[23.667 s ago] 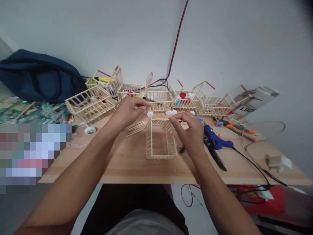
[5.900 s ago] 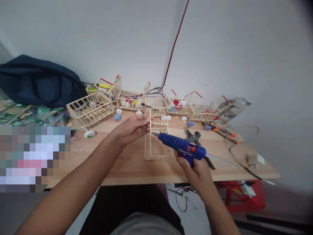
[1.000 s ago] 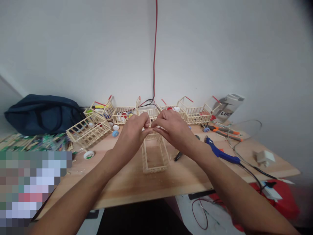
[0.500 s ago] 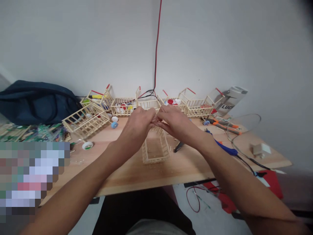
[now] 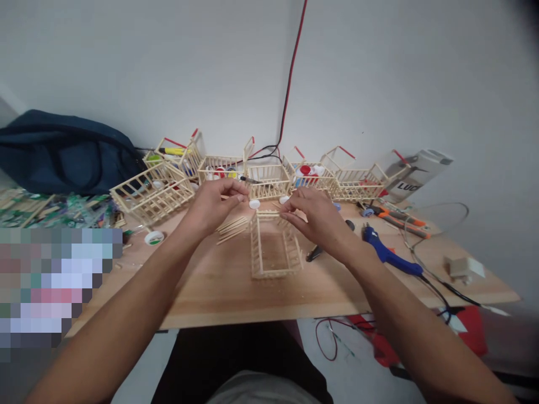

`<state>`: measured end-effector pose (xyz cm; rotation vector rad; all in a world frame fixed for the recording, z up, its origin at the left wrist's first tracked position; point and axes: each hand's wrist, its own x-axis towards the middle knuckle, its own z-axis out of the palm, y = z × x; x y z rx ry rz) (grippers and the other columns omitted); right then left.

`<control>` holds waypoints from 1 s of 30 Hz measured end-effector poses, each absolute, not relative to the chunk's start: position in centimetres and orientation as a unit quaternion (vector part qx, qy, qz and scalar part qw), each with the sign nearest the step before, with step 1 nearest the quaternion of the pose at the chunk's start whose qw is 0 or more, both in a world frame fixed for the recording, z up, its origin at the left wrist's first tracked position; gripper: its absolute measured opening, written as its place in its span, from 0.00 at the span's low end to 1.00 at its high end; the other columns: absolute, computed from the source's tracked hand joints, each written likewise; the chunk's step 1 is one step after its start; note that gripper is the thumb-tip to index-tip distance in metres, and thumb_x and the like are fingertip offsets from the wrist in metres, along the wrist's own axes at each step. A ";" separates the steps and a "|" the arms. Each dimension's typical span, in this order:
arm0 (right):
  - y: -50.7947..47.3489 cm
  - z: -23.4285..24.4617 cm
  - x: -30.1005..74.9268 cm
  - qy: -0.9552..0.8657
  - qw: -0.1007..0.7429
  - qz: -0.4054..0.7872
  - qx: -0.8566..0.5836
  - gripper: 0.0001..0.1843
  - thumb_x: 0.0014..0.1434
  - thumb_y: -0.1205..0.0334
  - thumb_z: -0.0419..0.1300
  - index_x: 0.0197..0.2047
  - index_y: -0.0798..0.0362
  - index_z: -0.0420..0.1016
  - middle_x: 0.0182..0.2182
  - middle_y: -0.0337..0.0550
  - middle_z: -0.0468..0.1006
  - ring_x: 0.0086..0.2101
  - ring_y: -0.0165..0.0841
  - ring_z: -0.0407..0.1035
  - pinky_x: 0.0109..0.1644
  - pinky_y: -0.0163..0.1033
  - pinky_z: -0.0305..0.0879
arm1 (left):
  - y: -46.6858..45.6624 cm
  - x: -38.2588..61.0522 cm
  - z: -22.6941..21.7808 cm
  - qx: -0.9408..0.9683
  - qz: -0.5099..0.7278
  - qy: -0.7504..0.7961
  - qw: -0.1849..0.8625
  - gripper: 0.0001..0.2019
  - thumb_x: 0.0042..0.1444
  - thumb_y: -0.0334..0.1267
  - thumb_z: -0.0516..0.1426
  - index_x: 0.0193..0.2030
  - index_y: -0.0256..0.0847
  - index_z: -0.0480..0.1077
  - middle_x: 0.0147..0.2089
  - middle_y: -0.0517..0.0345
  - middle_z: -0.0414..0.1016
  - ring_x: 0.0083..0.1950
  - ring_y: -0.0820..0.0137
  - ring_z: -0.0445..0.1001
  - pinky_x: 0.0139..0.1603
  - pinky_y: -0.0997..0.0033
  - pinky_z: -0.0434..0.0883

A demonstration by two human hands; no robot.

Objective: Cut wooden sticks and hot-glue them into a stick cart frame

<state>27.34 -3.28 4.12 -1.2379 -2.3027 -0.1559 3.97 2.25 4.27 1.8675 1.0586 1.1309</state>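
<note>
An open basket frame of thin wooden sticks [image 5: 255, 252] stands on the table in front of me. My right hand [image 5: 314, 216] is over its far right corner, thumb and forefinger pinched at the end of a thin wooden stick [image 5: 268, 213], which lies across the far end of the frame. My left hand [image 5: 219, 205] hovers to the left of that end, thumb and fingers apart, with nothing visible in it. Several loose wooden sticks [image 5: 232, 229] lie on the table below it. White bottle caps [image 5: 254, 204] sit just beyond the frame.
Several finished stick baskets with red-tipped handles [image 5: 267, 188] line the wall. On the right lie a blue glue gun [image 5: 389, 255], orange-handled pliers [image 5: 404, 219], cables and a white block [image 5: 465, 268]. A dark blue bag [image 5: 67, 157] and a heap of sticks [image 5: 42, 207] are at the left.
My hands were together above the far end of the frame. They have parted, the left one moving left and opening, the right one staying near the frame's corner. The view has shifted slightly.
</note>
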 end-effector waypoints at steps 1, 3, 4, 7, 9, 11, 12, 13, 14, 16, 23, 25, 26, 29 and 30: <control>-3.3 3.9 27.3 -0.845 0.266 -0.055 -0.461 0.04 0.62 0.65 0.60 0.34 0.52 0.73 0.31 0.42 0.72 0.36 0.36 0.65 0.40 0.39 0.54 | 2.4 3.9 4.0 0.719 0.432 0.407 0.361 0.03 0.48 0.31 0.61 0.31 0.37 0.76 0.31 0.56 0.78 0.33 0.70 0.74 0.41 0.69 0.69; -3.3 3.6 27.4 -0.835 0.280 -0.054 -0.470 0.04 0.62 0.65 0.61 0.34 0.52 0.74 0.32 0.42 0.72 0.36 0.37 0.65 0.41 0.40 0.54 | 2.6 3.7 3.7 0.719 0.423 0.407 0.372 0.04 0.48 0.32 0.62 0.32 0.36 0.76 0.33 0.54 0.79 0.34 0.70 0.74 0.41 0.69 0.70; -3.4 3.5 27.4 -0.832 0.283 -0.054 -0.474 0.03 0.61 0.66 0.61 0.34 0.52 0.74 0.32 0.42 0.72 0.37 0.37 0.65 0.41 0.40 0.54 | 2.7 3.7 3.6 0.719 0.418 0.409 0.376 0.04 0.48 0.32 0.62 0.33 0.36 0.76 0.33 0.54 0.79 0.34 0.70 0.74 0.40 0.69 0.70; -3.4 3.2 27.3 -0.830 0.285 -0.053 -0.476 0.02 0.61 0.66 0.62 0.34 0.53 0.75 0.33 0.43 0.73 0.37 0.38 0.66 0.41 0.41 0.56 | 2.7 3.7 3.4 0.718 0.398 0.413 0.394 0.05 0.49 0.33 0.60 0.34 0.36 0.75 0.33 0.54 0.78 0.35 0.69 0.74 0.36 0.70 0.71; -3.4 3.0 27.2 -0.833 0.285 -0.053 -0.472 0.03 0.61 0.66 0.61 0.34 0.53 0.75 0.32 0.44 0.73 0.37 0.38 0.66 0.41 0.42 0.56 | 2.7 3.7 3.3 0.721 0.382 0.415 0.403 0.06 0.50 0.33 0.59 0.34 0.36 0.74 0.32 0.54 0.77 0.35 0.69 0.74 0.35 0.70 0.72; -3.4 2.8 27.2 -0.834 0.286 -0.052 -0.469 0.03 0.61 0.66 0.61 0.34 0.53 0.74 0.32 0.44 0.73 0.36 0.38 0.66 0.41 0.42 0.56 | 2.6 3.7 3.2 0.725 0.371 0.417 0.405 0.06 0.52 0.33 0.57 0.35 0.35 0.74 0.32 0.54 0.77 0.35 0.69 0.74 0.35 0.69 0.73; -3.3 2.8 27.1 -0.833 0.288 -0.052 -0.469 0.04 0.61 0.66 0.61 0.34 0.53 0.74 0.32 0.44 0.72 0.36 0.38 0.65 0.41 0.42 0.56 | 2.6 3.7 3.2 0.726 0.367 0.418 0.405 0.06 0.52 0.33 0.56 0.35 0.35 0.74 0.33 0.54 0.77 0.35 0.69 0.74 0.35 0.69 0.74; -3.3 2.7 27.1 -0.833 0.290 -0.050 -0.469 0.04 0.62 0.66 0.61 0.34 0.53 0.74 0.32 0.44 0.72 0.36 0.38 0.65 0.40 0.42 0.57 | 2.6 3.7 3.1 0.727 0.363 0.419 0.405 0.07 0.53 0.33 0.56 0.36 0.35 0.74 0.33 0.54 0.77 0.35 0.69 0.74 0.35 0.69 0.74; -3.3 2.7 27.1 -0.832 0.292 -0.049 -0.469 0.04 0.62 0.66 0.61 0.34 0.52 0.74 0.32 0.44 0.73 0.36 0.38 0.66 0.41 0.42 0.57 | 2.7 3.8 3.0 0.728 0.359 0.419 0.407 0.07 0.53 0.33 0.56 0.36 0.35 0.74 0.34 0.53 0.77 0.36 0.69 0.75 0.36 0.68 0.74; -3.3 2.6 27.1 -0.832 0.294 -0.047 -0.469 0.04 0.62 0.66 0.60 0.34 0.52 0.74 0.32 0.44 0.73 0.36 0.38 0.66 0.41 0.42 0.57 | 2.7 3.8 2.9 0.730 0.352 0.420 0.409 0.07 0.53 0.33 0.55 0.36 0.35 0.73 0.34 0.53 0.78 0.36 0.69 0.75 0.36 0.68 0.74; -3.1 2.4 27.3 -0.828 0.295 -0.054 -0.474 0.04 0.62 0.66 0.60 0.34 0.51 0.74 0.32 0.43 0.73 0.36 0.38 0.66 0.42 0.43 0.57 | 2.4 4.0 2.9 0.725 0.329 0.431 0.424 0.08 0.54 0.32 0.55 0.38 0.35 0.73 0.36 0.51 0.79 0.37 0.68 0.77 0.37 0.67 0.74; -3.1 2.4 27.3 -0.828 0.296 -0.053 -0.473 0.05 0.62 0.65 0.60 0.33 0.51 0.74 0.32 0.43 0.73 0.36 0.38 0.65 0.42 0.43 0.57 | 2.4 3.9 2.9 0.727 0.326 0.429 0.425 0.07 0.54 0.32 0.55 0.38 0.35 0.72 0.36 0.51 0.79 0.37 0.68 0.77 0.36 0.67 0.74; -3.1 2.4 27.2 -0.828 0.297 -0.053 -0.473 0.05 0.62 0.65 0.60 0.33 0.51 0.74 0.32 0.43 0.73 0.36 0.38 0.65 0.42 0.43 0.57 | 2.4 3.9 3.0 0.728 0.325 0.429 0.425 0.07 0.54 0.32 0.55 0.38 0.35 0.72 0.36 0.51 0.79 0.37 0.68 0.77 0.36 0.67 0.74; -3.1 2.4 27.1 -0.828 0.298 -0.057 -0.471 0.04 0.62 0.65 0.60 0.33 0.52 0.75 0.32 0.44 0.73 0.36 0.38 0.66 0.42 0.43 0.57 | 2.4 3.9 3.0 0.728 0.327 0.429 0.423 0.07 0.53 0.34 0.55 0.37 0.35 0.73 0.36 0.52 0.79 0.37 0.68 0.77 0.37 0.67 0.74; -3.1 2.4 27.1 -0.828 0.298 -0.058 -0.471 0.04 0.61 0.66 0.61 0.33 0.52 0.75 0.32 0.44 0.73 0.36 0.38 0.66 0.42 0.43 0.57 | 2.4 3.8 3.0 0.728 0.327 0.428 0.423 0.07 0.53 0.34 0.55 0.37 0.35 0.73 0.36 0.52 0.79 0.37 0.68 0.77 0.37 0.67 0.74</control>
